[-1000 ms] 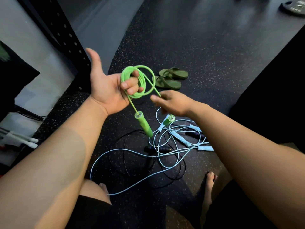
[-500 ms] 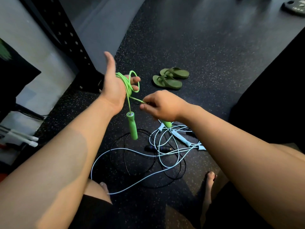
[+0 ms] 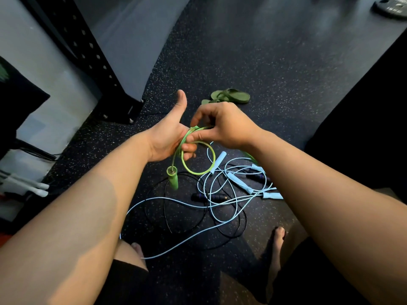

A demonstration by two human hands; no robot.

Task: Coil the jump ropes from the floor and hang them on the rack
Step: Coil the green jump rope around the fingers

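Note:
My left hand holds the coiled green jump rope in its curled fingers, thumb pointing up. One green handle dangles below that hand. My right hand pinches the green cord right beside the left fingers. A loop of green cord hangs under both hands. On the floor beneath lie a light blue jump rope and a black jump rope, tangled together. The black rack upright stands at the upper left.
A pair of green flip-flops lies on the speckled black floor just beyond my hands. A weight plate sits at the top right corner. My bare feet are beside the rope tangle. White items lie at the left edge.
My right hand has risen and closed in on my left, bringing the green cord up to the coil. The left hand turned its thumb upward and the green handle swung lower.

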